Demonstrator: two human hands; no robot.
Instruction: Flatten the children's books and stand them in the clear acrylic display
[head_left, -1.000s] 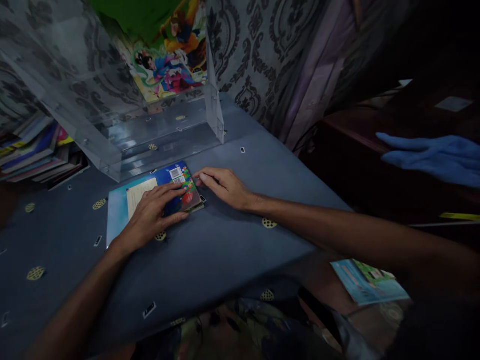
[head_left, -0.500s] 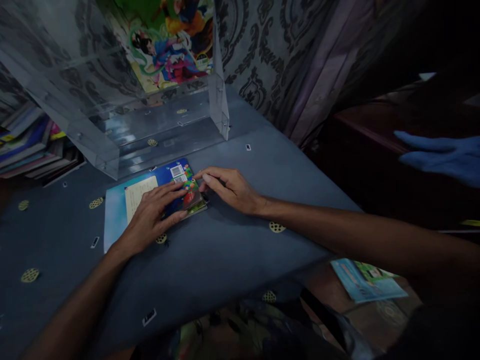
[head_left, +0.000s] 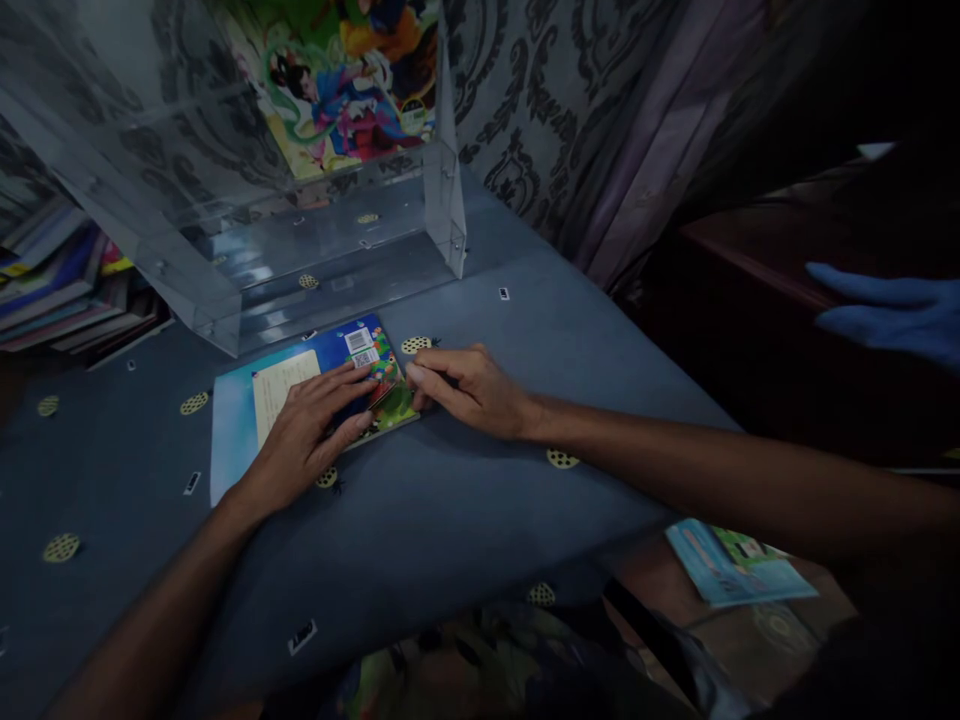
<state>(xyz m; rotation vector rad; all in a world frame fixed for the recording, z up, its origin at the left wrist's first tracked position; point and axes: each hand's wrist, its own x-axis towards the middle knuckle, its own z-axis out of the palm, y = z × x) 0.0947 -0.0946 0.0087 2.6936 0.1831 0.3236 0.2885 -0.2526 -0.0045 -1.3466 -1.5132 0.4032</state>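
Observation:
A book (head_left: 232, 420) with a blue back cover, a cream text panel and a barcode lies flat on the table in the head view. My left hand (head_left: 319, 410) rests on it with the fingers stretched out and the thumb apart, hiding part of the cover. Beside the book's right edge is my right hand (head_left: 472, 390), its fingers curled and pinched together. Whatever those fingertips hold, if anything, cannot be made out. Between the two hands, a small reddish-brown patch (head_left: 381, 393) shows over the green corner of the cover.
Behind the book stands a clear acrylic rack (head_left: 352, 280) holding a colourful picture book (head_left: 352, 100). A pile of books (head_left: 60, 270) lies at left. A blue glove (head_left: 892, 305) shows at right. Another light-blue book (head_left: 720, 575) lies below the table's edge.
My right hand has drawn slightly right and down from the book's edge. More of the cover's green corner now shows. The left hand stays flat on the book.

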